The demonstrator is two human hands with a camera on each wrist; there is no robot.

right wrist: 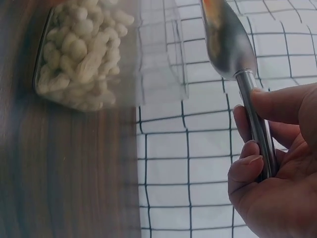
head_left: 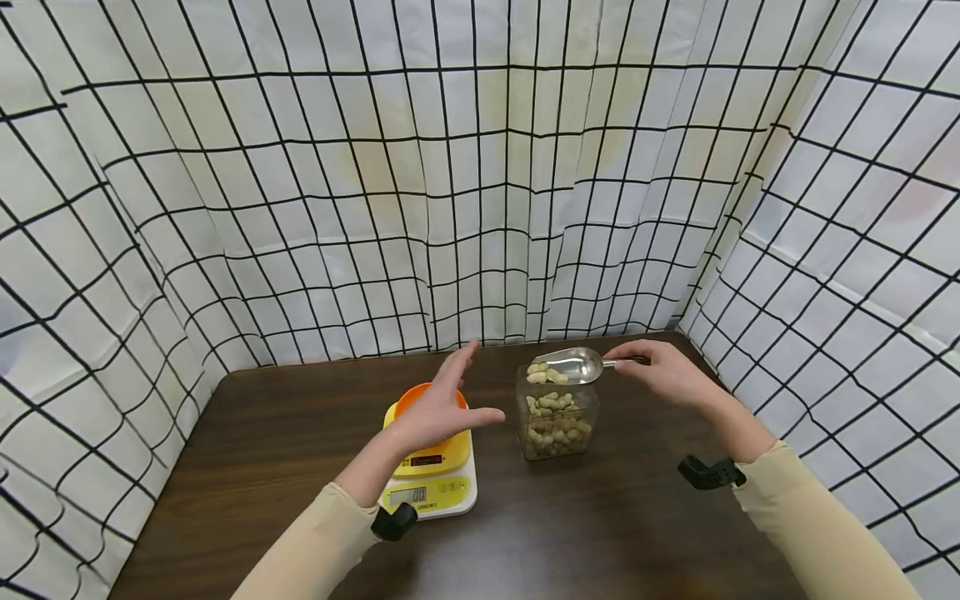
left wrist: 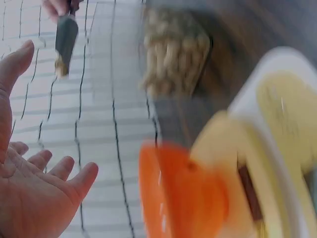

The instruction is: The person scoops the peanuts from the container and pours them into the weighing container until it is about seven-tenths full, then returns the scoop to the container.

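Observation:
My right hand grips the handle of a metal scoop, which is level above a clear container of unshelled peanuts. Several peanuts lie in the scoop's front. In the right wrist view the fingers and thumb wrap the scoop handle. My left hand hovers over a yellow and white kitchen scale, its fingers extended and thumb spread, holding nothing. On the scale sits an orange bowl, partly hidden behind the left hand in the head view; its inside is hard to see.
Everything stands on a dark brown wooden table. White curtains with a black grid close off the back and both sides. Each wrist wears a black band.

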